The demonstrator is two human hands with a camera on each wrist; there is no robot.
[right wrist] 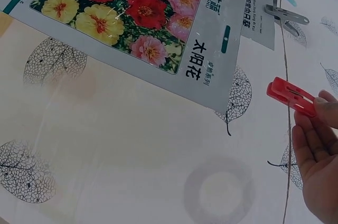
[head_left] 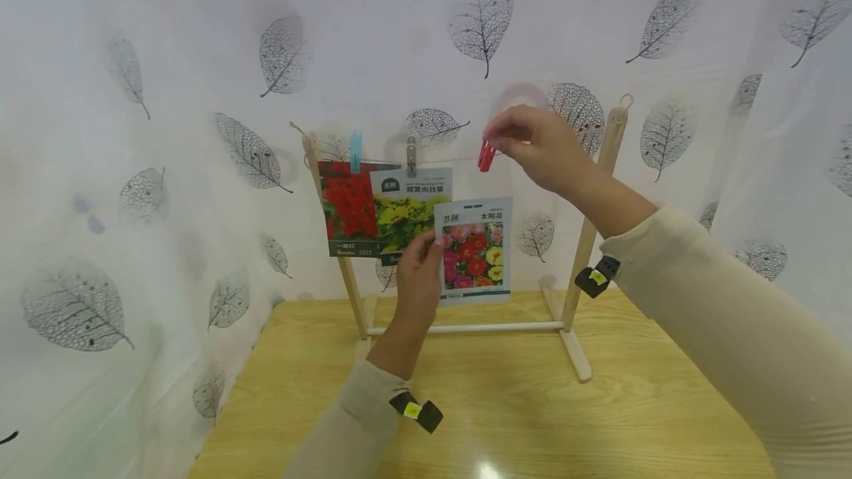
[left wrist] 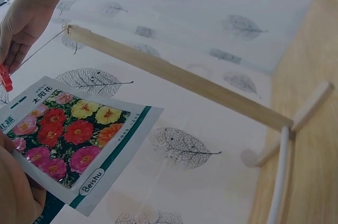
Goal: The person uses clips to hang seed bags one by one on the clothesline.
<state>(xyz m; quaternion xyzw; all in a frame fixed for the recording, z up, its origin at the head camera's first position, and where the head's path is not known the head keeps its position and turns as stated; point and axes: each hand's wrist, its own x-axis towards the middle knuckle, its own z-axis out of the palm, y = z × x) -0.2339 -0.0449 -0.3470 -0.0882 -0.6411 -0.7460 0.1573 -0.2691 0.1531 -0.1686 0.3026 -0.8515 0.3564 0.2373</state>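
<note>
My left hand (head_left: 419,276) pinches the left edge of a seed packet (head_left: 475,253) with red, pink and yellow flowers, held upright just below the string. With thumb and fingers, my right hand (head_left: 542,150) pinches a red clothespin (head_left: 487,156) at the string, above and right of that packet's top edge. In the right wrist view the red clothespin (right wrist: 291,96) lies across the string (right wrist: 285,55), apart from the packet (right wrist: 142,12). A yellow-flower packet (head_left: 413,202) hangs from a grey clothespin (head_left: 411,157), and a red-flower packet (head_left: 347,205) from a blue clothespin (head_left: 356,152).
A wooden frame with a right post (head_left: 589,235) and left post (head_left: 351,294) carries the string. A white bar (head_left: 495,328) joins its feet on the wooden table (head_left: 492,405). Behind hangs a white curtain (head_left: 373,35) with leaf prints.
</note>
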